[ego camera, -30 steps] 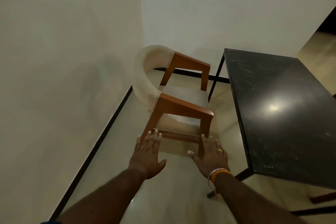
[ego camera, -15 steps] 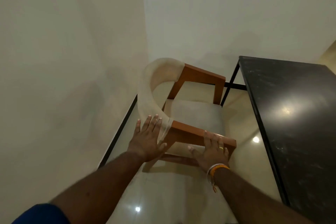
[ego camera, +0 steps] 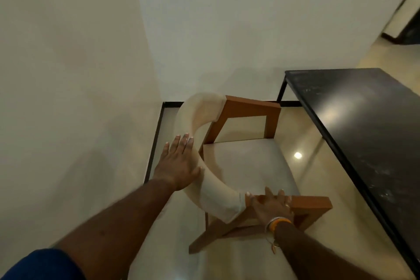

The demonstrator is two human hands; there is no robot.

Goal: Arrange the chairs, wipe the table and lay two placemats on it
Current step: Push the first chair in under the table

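A wooden armchair (ego camera: 245,166) with a cream curved backrest and cream seat stands in the room's corner, facing right toward the black table (ego camera: 368,125). My left hand (ego camera: 178,163) lies flat with fingers spread against the outer side of the curved backrest. My right hand (ego camera: 270,206) rests on the near wooden armrest, fingers over its top; an orange and white bangle sits on that wrist. No placemats or cloth are in view.
Cream walls close in on the left and behind the chair, with a black skirting strip along the glossy floor (ego camera: 302,143). A narrow gap of floor separates chair and table. A dark doorway (ego camera: 409,27) shows at the far right.
I have come closer to the chair. Both hands moved forward from in front of its legs onto it: the left onto the backrest, the right onto the near armrest.
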